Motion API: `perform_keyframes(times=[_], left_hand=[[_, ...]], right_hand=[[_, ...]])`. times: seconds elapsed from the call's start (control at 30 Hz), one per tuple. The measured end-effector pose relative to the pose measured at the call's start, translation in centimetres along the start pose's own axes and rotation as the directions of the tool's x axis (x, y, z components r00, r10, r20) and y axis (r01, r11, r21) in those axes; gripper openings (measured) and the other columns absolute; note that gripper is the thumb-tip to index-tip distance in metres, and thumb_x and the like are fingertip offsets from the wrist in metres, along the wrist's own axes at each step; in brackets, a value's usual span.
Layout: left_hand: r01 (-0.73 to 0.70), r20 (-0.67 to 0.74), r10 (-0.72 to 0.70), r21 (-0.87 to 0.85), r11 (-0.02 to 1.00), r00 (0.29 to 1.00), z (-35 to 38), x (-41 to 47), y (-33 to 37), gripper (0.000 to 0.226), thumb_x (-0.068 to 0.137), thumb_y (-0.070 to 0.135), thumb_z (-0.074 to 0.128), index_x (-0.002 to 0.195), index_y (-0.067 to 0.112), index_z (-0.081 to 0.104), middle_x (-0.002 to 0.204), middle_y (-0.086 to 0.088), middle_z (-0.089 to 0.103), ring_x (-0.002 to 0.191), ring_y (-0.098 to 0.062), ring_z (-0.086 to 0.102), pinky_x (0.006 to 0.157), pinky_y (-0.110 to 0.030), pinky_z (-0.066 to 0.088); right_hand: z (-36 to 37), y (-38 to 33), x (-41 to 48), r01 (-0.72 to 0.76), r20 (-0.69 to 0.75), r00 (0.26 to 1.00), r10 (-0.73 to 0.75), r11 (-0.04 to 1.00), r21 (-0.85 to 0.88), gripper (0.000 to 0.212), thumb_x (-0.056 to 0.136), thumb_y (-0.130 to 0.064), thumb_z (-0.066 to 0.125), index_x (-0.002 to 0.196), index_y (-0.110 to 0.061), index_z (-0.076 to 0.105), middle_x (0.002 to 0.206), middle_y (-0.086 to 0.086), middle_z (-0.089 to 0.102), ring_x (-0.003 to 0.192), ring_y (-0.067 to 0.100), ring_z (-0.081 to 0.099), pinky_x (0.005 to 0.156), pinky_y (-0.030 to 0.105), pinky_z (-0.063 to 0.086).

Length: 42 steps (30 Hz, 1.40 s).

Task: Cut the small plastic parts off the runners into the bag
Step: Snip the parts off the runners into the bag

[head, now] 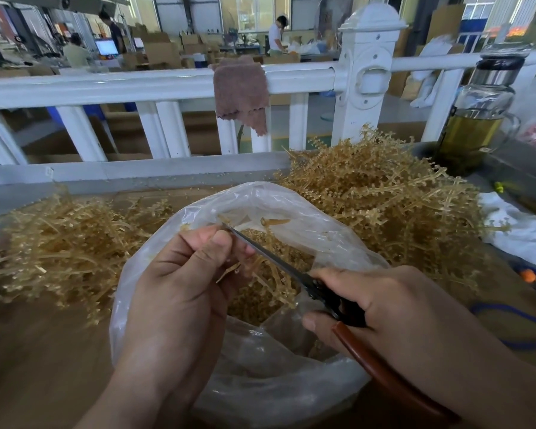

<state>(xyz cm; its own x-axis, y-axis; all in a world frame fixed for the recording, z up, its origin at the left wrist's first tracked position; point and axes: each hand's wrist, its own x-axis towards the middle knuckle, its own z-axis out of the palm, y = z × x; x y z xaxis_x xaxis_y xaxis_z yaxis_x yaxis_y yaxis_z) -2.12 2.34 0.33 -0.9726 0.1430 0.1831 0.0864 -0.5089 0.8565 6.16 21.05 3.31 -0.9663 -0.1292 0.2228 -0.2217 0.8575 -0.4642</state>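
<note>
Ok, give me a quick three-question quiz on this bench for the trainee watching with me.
1. True or false: the right hand holds the scissors.
2. The left hand pinches a runner above: A) the bag B) a bucket C) a tray.
3. Fill in: the brown cloth hangs over the white ____.
Key: 1 true; 2 A; 3 railing.

Brown table (44, 351) bears two runner heaps (384, 196), bag (260, 382).
</note>
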Motion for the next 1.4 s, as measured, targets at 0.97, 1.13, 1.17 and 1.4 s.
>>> perform_keyframes(times=[0.97, 1.13, 1.17, 1.4], left_hand=[[-0.008, 0.042, 0.012, -0.103, 0.995, 0.999, 1.5, -1.3, -0.2, 0.027, 0.074, 0.005, 0.075, 0.098, 0.007, 0.062, 0.081, -0.011, 0.071, 0.083, -0.021, 0.075, 0.070, -0.026, 0.060], [-0.161, 0.106, 0.142, 0.203, 0.966, 0.984, 2.7, -2.5, -1.2, 0.030, 0.069, 0.004, 0.071, 0.080, 0.031, 0.075, 0.076, -0.005, 0.074, 0.069, -0.018, 0.073, 0.064, -0.027, 0.060], [-0.211, 0.150, 0.176, 0.268, 0.940, 0.973, 2.9, -2.8, -1.4, 0.032, 0.069, 0.005, 0.073, 0.082, 0.034, 0.074, 0.075, -0.003, 0.074, 0.068, -0.016, 0.073, 0.064, -0.026, 0.060], [-0.311, 0.238, 0.213, 0.534, 0.786, 0.948, 2.8, -3.8, -1.8, 0.051, 0.061, 0.049, 0.078, 0.106, 0.057, 0.056, 0.079, 0.006, 0.073, 0.068, -0.021, 0.072, 0.067, -0.046, 0.061]], right_hand=[[2.3, -0.1, 0.2, 0.132, -0.287, 0.941, 0.178, 0.587, 0.799, 0.042, 0.080, -0.042, 0.076, 0.119, -0.044, 0.061, 0.088, 0.004, 0.076, 0.079, 0.025, 0.075, 0.069, 0.034, 0.059], [2.0, 0.1, 0.7, 0.235, -0.451, 0.852, 0.265, 0.577, 0.782, 0.038, 0.082, -0.020, 0.074, 0.115, -0.036, 0.065, 0.086, 0.001, 0.073, 0.072, 0.021, 0.075, 0.060, 0.024, 0.058], [1.9, 0.1, 0.7, 0.231, -0.456, 0.846, 0.278, 0.579, 0.782, 0.037, 0.081, -0.020, 0.073, 0.113, -0.037, 0.065, 0.086, -0.001, 0.072, 0.071, 0.020, 0.074, 0.060, 0.024, 0.058], [1.7, -0.6, 0.3, 0.216, -0.394, 0.905, 0.163, 0.622, 0.752, 0.051, 0.075, -0.007, 0.074, 0.114, -0.039, 0.065, 0.088, 0.002, 0.069, 0.080, 0.004, 0.070, 0.067, 0.016, 0.055]])
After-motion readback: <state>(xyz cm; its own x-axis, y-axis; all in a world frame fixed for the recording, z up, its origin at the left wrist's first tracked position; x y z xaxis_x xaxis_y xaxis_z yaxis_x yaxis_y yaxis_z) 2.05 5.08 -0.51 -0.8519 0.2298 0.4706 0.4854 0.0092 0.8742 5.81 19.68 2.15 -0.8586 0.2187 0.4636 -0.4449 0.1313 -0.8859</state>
